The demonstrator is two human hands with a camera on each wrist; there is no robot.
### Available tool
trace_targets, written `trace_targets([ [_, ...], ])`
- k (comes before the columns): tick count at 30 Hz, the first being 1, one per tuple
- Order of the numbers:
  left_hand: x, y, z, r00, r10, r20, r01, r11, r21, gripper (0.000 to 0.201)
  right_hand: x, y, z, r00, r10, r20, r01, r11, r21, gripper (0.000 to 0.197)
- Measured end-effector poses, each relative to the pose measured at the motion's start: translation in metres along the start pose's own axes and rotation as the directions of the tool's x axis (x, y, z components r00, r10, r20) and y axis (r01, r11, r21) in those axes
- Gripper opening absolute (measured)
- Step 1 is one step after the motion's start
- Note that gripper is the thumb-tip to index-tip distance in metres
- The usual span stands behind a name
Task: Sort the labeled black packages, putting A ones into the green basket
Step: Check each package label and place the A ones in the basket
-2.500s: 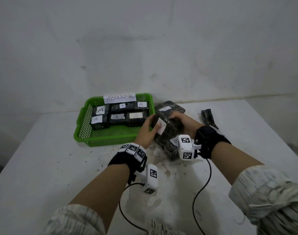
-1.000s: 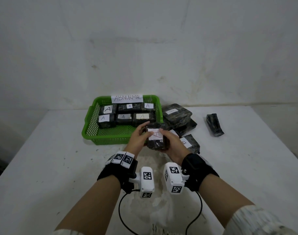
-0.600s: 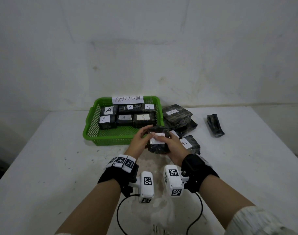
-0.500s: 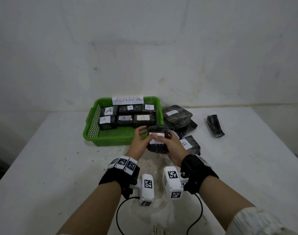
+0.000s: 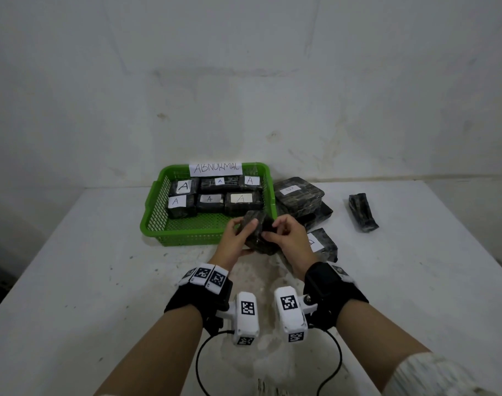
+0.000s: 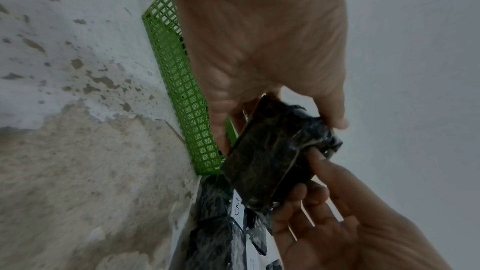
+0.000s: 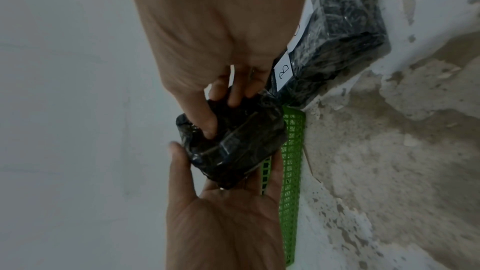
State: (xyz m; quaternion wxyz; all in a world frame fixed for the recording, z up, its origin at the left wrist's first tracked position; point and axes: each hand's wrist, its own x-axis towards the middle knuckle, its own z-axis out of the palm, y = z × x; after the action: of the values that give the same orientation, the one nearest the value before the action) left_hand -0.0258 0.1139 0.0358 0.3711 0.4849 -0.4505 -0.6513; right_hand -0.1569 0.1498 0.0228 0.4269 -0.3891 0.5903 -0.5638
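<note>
Held package (image 5: 258, 232) turned label-away since before, both hands gripping it; B label (image 6: 237, 208) only in wrist views.

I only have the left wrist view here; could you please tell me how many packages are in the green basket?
Observer: The head view shows six packages in the basket, two rows of three, each labelled A.
Operator: Thank you. Is the basket itself marked?
Observer: Yes, a paper sign on its far rim reads ABNORMAL.
Operator: Does anything lie apart from the rest?
Observer: Yes. Well to the right of the held package, which the left hand and right hand grip, a lone package lies on the table, with no label showing.
</note>
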Motion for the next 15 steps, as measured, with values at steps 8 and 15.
trace_targets([
  [8,0.0029,0.005,-0.0027,0.999,-0.011,0.032,0.01,1.0,0.015,0.018,0.0026,-0.0024,-0.0064,0.999,0.039,-0.014,-0.04,0.994,-0.105,0.053],
  [15,0.0007,0.0059,-0.0023,0.997,0.055,0.046,-0.055,0.998,0.006,0.045,0.0017,0.0035,-0.0051,0.963,0.261,0.067,-0.268,0.953,0.144,0.031],
])
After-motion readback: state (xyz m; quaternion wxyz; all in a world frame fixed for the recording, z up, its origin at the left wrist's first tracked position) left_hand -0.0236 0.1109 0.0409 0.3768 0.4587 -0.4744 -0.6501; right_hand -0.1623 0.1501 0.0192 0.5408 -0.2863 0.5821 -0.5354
